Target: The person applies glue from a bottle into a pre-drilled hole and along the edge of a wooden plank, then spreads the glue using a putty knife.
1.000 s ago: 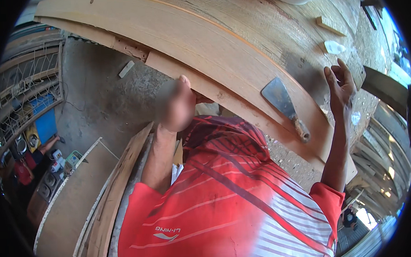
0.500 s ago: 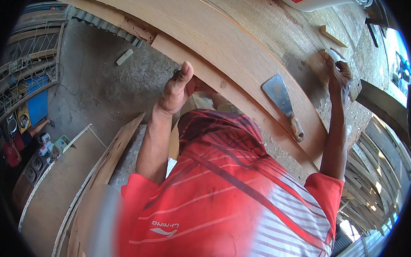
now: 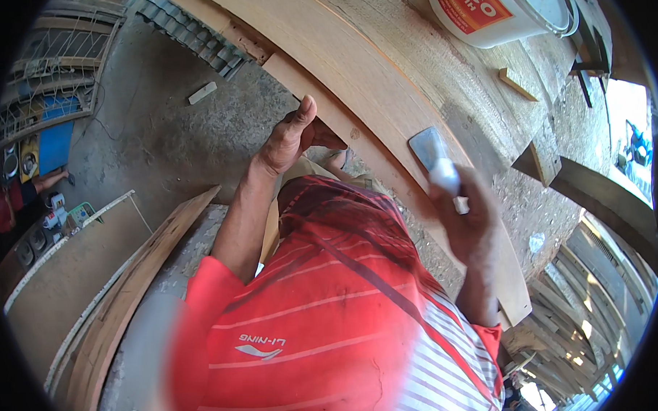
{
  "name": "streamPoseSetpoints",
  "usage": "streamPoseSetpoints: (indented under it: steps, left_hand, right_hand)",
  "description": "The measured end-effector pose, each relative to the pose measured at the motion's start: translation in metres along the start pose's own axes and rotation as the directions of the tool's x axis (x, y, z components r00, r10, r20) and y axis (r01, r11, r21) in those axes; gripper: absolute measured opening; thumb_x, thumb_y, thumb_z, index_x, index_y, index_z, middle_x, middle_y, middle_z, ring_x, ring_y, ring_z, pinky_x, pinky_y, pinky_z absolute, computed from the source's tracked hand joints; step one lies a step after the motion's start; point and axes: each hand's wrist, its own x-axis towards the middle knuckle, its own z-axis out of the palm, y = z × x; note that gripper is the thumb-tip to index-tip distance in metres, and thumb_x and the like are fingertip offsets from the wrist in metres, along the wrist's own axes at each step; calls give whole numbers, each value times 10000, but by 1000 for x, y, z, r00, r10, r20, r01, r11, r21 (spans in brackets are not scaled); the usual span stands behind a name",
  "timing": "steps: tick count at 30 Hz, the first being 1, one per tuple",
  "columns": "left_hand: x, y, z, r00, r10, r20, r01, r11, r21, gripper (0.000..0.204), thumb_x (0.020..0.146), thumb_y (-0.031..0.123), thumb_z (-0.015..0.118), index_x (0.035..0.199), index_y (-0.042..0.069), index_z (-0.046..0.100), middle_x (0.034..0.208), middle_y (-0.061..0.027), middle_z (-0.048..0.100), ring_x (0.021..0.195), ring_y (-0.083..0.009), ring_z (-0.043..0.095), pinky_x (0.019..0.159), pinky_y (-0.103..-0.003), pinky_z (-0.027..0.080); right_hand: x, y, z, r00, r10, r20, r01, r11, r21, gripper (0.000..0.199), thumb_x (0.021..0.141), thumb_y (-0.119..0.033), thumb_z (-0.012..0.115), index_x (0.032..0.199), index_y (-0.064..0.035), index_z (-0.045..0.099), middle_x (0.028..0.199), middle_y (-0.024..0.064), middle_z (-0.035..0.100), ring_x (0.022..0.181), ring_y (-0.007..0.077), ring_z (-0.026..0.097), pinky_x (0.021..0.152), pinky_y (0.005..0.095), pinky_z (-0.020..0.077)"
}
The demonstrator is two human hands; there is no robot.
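Note:
A long curved wooden board (image 3: 382, 80) runs from the upper left to the lower right. My left hand (image 3: 290, 141) is at its near edge, thumb raised away from the fingers, which are in shadow and partly hidden by the edge. My right hand (image 3: 471, 215), smeared by motion, is closed on a small white thing (image 3: 444, 174) whose kind I cannot make out. That hand is over the handle end of a scraper (image 3: 425, 145). The scraper's flat metal blade shows on the board; its handle is hidden behind the hand and white thing.
A white bucket (image 3: 475, 37) with a red label stands at the far right on the wooden surface, near a small wood strip (image 3: 518, 84). Stacked timber (image 3: 579, 320) lies at the lower right. Another person's arm (image 3: 49, 179) shows at the far left. A plank (image 3: 129, 299) leans nearby.
My right hand has swung left and nearer with the white thing, from the far right side to over the scraper. The view has shifted slightly; my left hand stays by the board's edge.

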Motion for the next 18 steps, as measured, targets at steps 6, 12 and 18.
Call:
streamPoseSetpoints:
  steps: [6,12,18]
  left_hand:
    - [4,-4,3,998,50,-33,-48,998,39,801,1014,693,409,1475,41,474,1275,-146,686,1158,-254,695,985,-415,566]
    - [6,-8,-5,999,17,-30,-15,998,69,849,995,736,392,1454,29,497,1252,-151,696,1116,-251,710,974,-408,568]
    - [5,-7,-4,999,8,-45,-5,997,76,811,993,720,435,1371,15,572,1165,-154,726,1050,-246,726,931,-403,587]
  right_hand:
    - [-19,0,40,997,73,-6,-73,996,41,254,937,-195,727,1123,-28,680,878,159,689,729,296,681,664,381,509]
    - [-22,5,51,995,61,-82,-58,998,38,239,947,-239,702,1066,-32,688,820,155,682,700,286,670,652,396,506]
    - [-18,-3,54,993,77,-93,-78,997,-6,200,929,-210,712,994,-23,682,769,147,664,657,271,650,610,399,494]
